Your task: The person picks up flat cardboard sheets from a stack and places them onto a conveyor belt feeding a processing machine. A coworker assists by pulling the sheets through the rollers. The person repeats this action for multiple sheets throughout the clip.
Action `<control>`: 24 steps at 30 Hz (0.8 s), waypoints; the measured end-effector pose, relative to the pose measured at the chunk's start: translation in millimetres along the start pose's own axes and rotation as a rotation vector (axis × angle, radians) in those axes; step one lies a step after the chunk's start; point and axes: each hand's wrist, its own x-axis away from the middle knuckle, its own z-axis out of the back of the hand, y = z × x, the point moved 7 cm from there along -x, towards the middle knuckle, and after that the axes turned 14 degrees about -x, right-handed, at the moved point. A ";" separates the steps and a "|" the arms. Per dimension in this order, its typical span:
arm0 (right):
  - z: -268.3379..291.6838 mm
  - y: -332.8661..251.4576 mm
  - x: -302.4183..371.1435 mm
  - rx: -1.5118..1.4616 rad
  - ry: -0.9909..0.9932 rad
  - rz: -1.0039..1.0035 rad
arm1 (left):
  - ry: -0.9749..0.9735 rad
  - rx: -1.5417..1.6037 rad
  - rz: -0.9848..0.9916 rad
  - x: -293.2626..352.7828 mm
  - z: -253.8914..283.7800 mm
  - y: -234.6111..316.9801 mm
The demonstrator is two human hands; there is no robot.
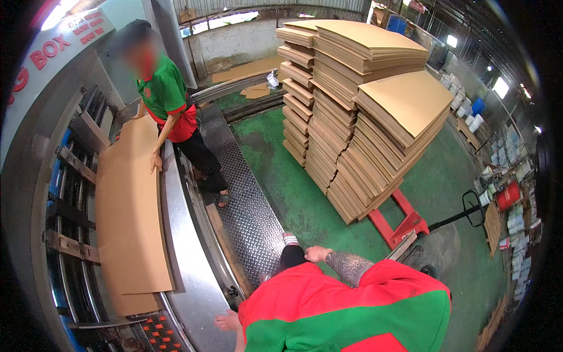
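Note:
My left hand [227, 321] rests by the edge of a smooth metal table [190, 258], fingers apart and nothing held. My right hand [318, 254] lies against my dark trouser leg [292, 256] near the knee, with no object visible in it. On the machine bed to the left lie large brown cardboard sheets [132, 234], apart from my left hand. A co-worker [170, 94] in a green and red shirt stands at the far end of the table, one hand on the sheets' edge.
Tall stacks of cardboard [375, 111] stand on a red pallet jack [404, 220] to the right. Between them and the machine runs a diamond-plate metal walkway [234, 170] beside the green floor [264, 146]. Machine rollers [88, 287] line the left side. Buckets [463, 100] stand farther right.

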 end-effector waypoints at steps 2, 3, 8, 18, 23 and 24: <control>0.4 -2.9 -3.1 -0.019 0.017 0.046 | -0.040 0.019 -0.019 1.4 1.2 0.9; -0.9 -2.9 -4.2 -0.016 0.012 0.044 | -0.036 0.020 -0.018 1.9 2.8 -0.4; -3.0 -3.9 -7.0 -0.006 -0.004 0.040 | -0.042 0.015 -0.012 2.2 2.5 -3.0; -6.6 -10.2 -16.4 0.009 0.009 0.153 | -0.225 0.146 -0.017 2.8 -12.1 -7.5; -9.5 -8.7 -21.5 0.042 -0.040 0.184 | -0.220 0.226 0.012 5.3 -7.3 -8.7; -9.5 -5.4 -22.8 0.066 -0.048 0.153 | -0.225 0.230 0.015 5.6 -6.8 -8.9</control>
